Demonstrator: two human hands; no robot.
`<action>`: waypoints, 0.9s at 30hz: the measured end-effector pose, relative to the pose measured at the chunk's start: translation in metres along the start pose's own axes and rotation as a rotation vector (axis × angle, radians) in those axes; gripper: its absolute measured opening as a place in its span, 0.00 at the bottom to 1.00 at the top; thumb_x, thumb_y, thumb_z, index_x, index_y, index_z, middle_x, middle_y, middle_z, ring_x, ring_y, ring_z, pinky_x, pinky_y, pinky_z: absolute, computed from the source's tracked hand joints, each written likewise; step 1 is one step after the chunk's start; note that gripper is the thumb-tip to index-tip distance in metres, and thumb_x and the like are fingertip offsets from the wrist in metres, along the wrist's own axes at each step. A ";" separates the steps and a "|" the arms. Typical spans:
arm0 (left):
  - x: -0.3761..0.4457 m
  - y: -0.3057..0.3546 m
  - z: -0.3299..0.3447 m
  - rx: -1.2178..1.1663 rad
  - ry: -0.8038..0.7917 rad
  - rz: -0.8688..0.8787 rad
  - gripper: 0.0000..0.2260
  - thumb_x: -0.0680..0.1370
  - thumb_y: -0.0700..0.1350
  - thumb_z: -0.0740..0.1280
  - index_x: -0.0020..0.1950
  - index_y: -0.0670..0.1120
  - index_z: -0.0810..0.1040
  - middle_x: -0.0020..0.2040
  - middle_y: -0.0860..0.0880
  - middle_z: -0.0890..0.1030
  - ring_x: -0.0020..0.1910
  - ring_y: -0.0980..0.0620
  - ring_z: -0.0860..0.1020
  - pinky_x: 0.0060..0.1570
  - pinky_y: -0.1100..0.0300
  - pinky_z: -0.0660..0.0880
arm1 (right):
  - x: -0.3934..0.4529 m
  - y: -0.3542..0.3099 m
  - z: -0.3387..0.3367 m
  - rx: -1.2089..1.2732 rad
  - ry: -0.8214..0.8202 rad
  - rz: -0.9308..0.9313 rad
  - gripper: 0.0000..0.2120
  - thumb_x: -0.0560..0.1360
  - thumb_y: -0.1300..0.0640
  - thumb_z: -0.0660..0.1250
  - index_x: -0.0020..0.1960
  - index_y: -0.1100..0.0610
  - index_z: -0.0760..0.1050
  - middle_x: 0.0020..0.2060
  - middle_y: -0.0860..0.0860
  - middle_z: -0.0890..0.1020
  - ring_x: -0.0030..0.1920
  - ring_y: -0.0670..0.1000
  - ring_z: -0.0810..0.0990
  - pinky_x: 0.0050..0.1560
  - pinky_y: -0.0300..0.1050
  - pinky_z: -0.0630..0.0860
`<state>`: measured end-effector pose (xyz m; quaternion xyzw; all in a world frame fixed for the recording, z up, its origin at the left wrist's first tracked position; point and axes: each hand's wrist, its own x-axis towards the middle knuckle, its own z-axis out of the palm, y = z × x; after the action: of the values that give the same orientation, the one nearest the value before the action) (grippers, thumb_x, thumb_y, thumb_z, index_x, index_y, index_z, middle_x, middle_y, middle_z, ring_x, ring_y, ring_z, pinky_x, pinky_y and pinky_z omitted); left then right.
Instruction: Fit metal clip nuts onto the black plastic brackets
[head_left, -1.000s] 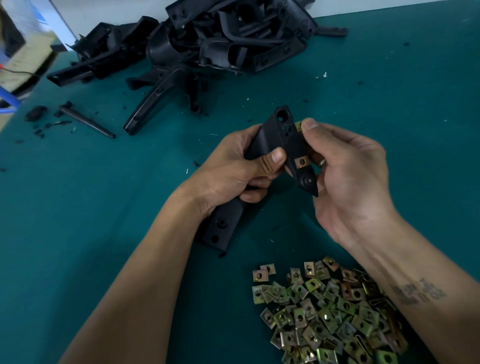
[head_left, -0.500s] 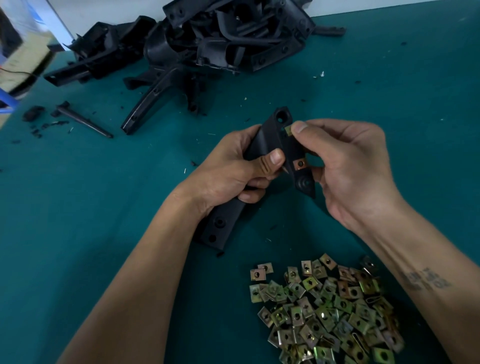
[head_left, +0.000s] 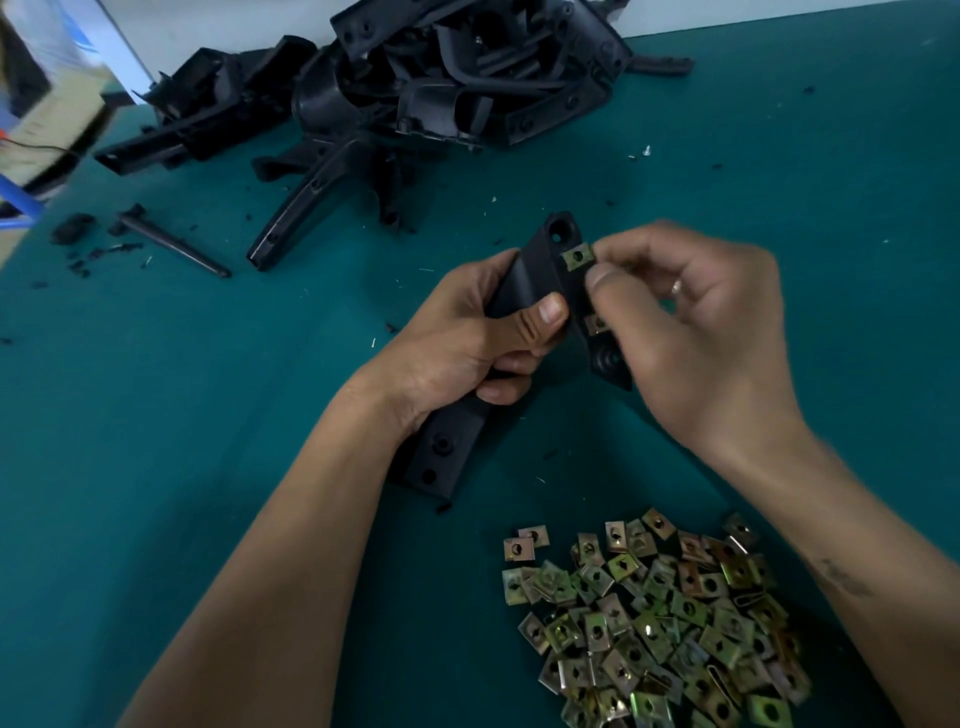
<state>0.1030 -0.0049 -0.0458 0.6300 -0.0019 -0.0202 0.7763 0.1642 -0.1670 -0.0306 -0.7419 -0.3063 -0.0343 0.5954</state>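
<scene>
Above a green counter (head_left: 156, 467), the left hand (head_left: 457, 353) holds a black bracket (head_left: 524, 312) in a firm grip while the right hand (head_left: 691, 332) pinches a clip nut (head_left: 577, 256) at its upper edge — best pushed squarely on, hole over hole — with spare nuts (head_left: 660, 629) heaped nearby.

The left hand (head_left: 467, 343) is curling round the black bracket (head_left: 524, 280), thumb lying across its front, forearm reaching in from the near left. The right hand (head_left: 696, 332) is pinching a clip nut (head_left: 577, 256) between thumb and forefinger (a ring showing on one finger), its forearm entering from the near right.
</scene>
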 end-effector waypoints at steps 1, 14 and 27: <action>0.000 0.000 0.000 0.001 0.006 0.001 0.06 0.80 0.39 0.63 0.55 0.40 0.69 0.32 0.49 0.66 0.26 0.56 0.60 0.21 0.68 0.60 | 0.000 0.001 -0.001 -0.079 -0.046 -0.054 0.05 0.75 0.54 0.70 0.45 0.55 0.81 0.37 0.46 0.82 0.39 0.44 0.80 0.34 0.35 0.75; -0.001 -0.001 -0.002 -0.002 0.007 0.011 0.02 0.80 0.39 0.63 0.50 0.42 0.71 0.33 0.47 0.64 0.25 0.57 0.60 0.21 0.68 0.60 | 0.009 0.001 -0.014 -0.426 -0.280 -0.281 0.15 0.73 0.44 0.69 0.48 0.55 0.73 0.42 0.47 0.74 0.41 0.53 0.75 0.38 0.55 0.76; -0.001 0.006 0.004 -0.072 0.128 0.082 0.03 0.83 0.38 0.60 0.49 0.42 0.70 0.33 0.49 0.70 0.25 0.58 0.64 0.20 0.67 0.60 | 0.011 -0.001 -0.019 -0.431 -0.267 -0.189 0.23 0.76 0.34 0.62 0.60 0.49 0.78 0.46 0.44 0.78 0.48 0.47 0.79 0.44 0.54 0.79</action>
<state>0.1018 -0.0072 -0.0394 0.6010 0.0227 0.0518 0.7972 0.1785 -0.1792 -0.0195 -0.8175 -0.4359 -0.0559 0.3724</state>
